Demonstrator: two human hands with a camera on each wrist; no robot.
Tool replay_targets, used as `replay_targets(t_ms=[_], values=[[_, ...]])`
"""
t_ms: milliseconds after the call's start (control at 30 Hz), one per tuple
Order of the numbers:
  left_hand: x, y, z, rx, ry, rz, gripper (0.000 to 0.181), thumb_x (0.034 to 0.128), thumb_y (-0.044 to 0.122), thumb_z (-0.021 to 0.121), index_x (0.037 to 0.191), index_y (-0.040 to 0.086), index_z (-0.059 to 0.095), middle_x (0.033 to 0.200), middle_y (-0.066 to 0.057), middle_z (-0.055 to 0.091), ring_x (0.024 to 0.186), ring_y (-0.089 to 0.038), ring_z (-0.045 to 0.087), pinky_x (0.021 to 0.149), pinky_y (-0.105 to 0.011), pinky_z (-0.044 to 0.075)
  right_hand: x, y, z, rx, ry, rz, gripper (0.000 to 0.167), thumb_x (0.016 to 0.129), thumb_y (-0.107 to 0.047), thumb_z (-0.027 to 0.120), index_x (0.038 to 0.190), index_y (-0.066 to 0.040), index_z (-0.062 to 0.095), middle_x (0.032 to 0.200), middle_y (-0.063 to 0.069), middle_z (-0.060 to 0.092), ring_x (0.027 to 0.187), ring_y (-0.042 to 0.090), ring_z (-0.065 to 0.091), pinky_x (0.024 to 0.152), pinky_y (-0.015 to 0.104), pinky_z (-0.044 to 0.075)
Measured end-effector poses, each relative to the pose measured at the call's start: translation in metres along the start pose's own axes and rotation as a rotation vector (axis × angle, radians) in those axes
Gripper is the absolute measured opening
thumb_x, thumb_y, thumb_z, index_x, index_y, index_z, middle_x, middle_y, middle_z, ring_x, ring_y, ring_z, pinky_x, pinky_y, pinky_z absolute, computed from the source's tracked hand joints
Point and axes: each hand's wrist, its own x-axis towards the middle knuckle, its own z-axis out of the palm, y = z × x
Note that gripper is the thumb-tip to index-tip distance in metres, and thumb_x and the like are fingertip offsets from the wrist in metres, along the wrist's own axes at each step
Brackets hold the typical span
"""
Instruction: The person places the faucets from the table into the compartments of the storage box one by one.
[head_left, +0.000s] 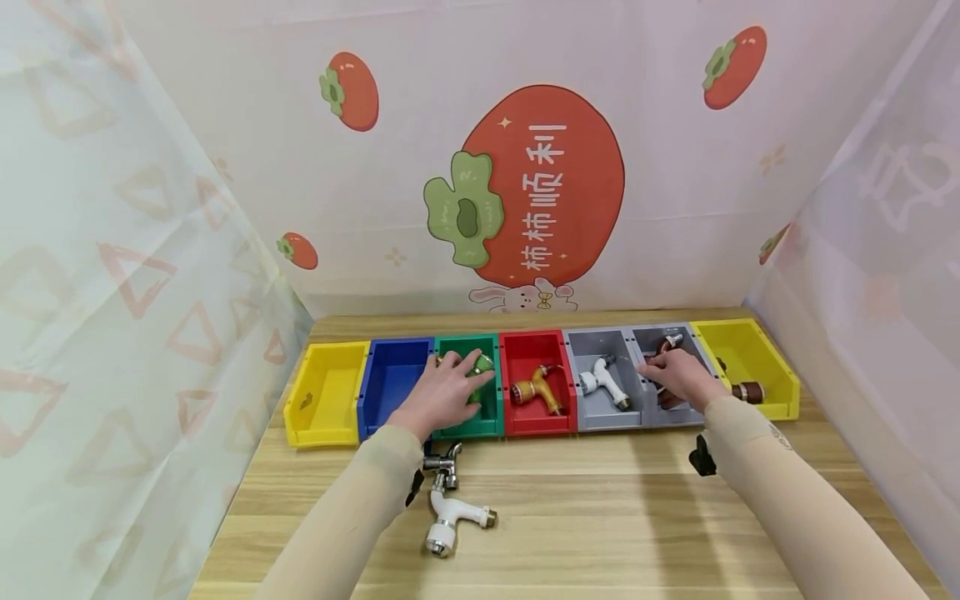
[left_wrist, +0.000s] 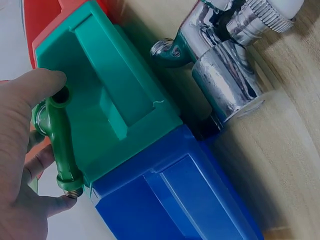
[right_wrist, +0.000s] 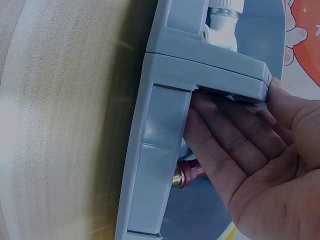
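My left hand (head_left: 442, 392) is over the green bin (head_left: 487, 429) and holds a green faucet (left_wrist: 61, 135). In the left wrist view, the thumb is at one end of this faucet and fingertips touch its threaded end. My right hand (head_left: 681, 377) is at the right-hand grey bin (right_wrist: 157, 165). Its thumb lies on one side of the wall shared with the other grey bin, its fingers on the other side, pinching that wall. A dark red faucet (right_wrist: 187, 172) lies in this bin, partly hidden by the hand.
Along the row stand a yellow bin (head_left: 300, 436), a blue bin (head_left: 365, 417), a red bin (head_left: 540, 425) with a yellow-brown faucet (head_left: 536, 388), and a grey bin holding a white faucet (head_left: 604, 383). A chrome faucet (head_left: 444, 463) and another white faucet (head_left: 450, 512) lie on the table.
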Motion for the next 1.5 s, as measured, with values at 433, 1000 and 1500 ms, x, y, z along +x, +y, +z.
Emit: replay_targets(t_ms=[433, 1000, 1500], values=[[-0.017, -0.011, 0.005, -0.064, -0.039, 0.100, 0.066, 0.0954, 0.035, 0.072, 0.156, 0.031, 0.046, 0.168, -0.005, 0.028, 0.153, -0.042, 0.024, 0.121, -0.070, 0.013, 0.001, 0.002, 0.000, 0.013, -0.015, 0.003, 0.060, 0.107, -0.035, 0.055, 0.144, 0.012, 0.049, 0.132, 0.031, 0.059, 0.085, 0.028, 0.072, 0.080, 0.044, 0.063], [-0.073, 0.005, 0.010, -0.032, -0.058, 0.155, 0.071, 0.0922, 0.052, 0.072, 0.154, 0.027, 0.049, 0.165, -0.007, 0.036, 0.150, -0.045, 0.030, 0.118, -0.071, 0.023, -0.001, -0.001, 0.000, 0.012, -0.008, -0.007, 0.055, 0.107, -0.032, 0.056, 0.142, 0.011, 0.053, 0.129, 0.029, 0.061, 0.082, 0.023, 0.070, 0.078, 0.042, 0.063], [-0.126, 0.031, 0.028, -0.038, -0.139, 0.177, 0.077, 0.0869, 0.067, 0.068, 0.153, 0.032, 0.050, 0.163, -0.007, 0.039, 0.146, -0.044, 0.037, 0.114, -0.064, 0.037, -0.001, 0.000, 0.000, 0.003, -0.015, -0.009, 0.058, 0.108, -0.033, 0.054, 0.144, 0.013, 0.049, 0.134, 0.032, 0.058, 0.086, 0.025, 0.071, 0.080, 0.044, 0.062]])
